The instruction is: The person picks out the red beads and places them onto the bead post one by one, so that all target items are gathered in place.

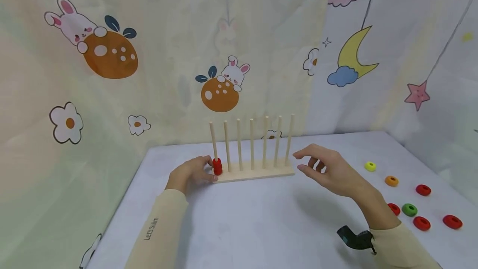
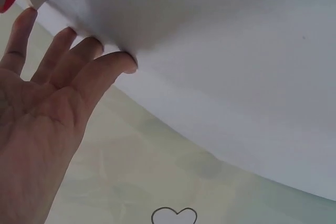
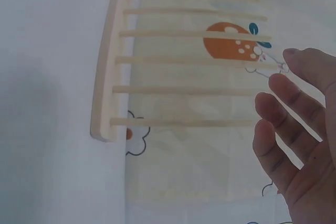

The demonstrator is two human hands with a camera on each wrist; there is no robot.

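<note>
The right hand point(image 1: 330, 171) hangs in the air, thumb and fingers bent and apart, holding nothing. Across from it, the left hand point(image 1: 189, 173) has its fingers spread and slightly bent, touching the left end of a wooden rack point(image 1: 254, 173). Right of the rack lie four loose red rings point(image 1: 452, 224), a green ring point(image 1: 410, 213) and, farther off, an orange ring point(image 1: 391, 184) and a yellow ring point(image 1: 370, 169). The rack stands toward the table's point(image 1: 261, 223) far edge, seven pale pegs upright, a red stack point(image 1: 217, 167) around the leftmost. The right forearm partly hides one loose red ring; the stack's count is hard to make out.
</note>
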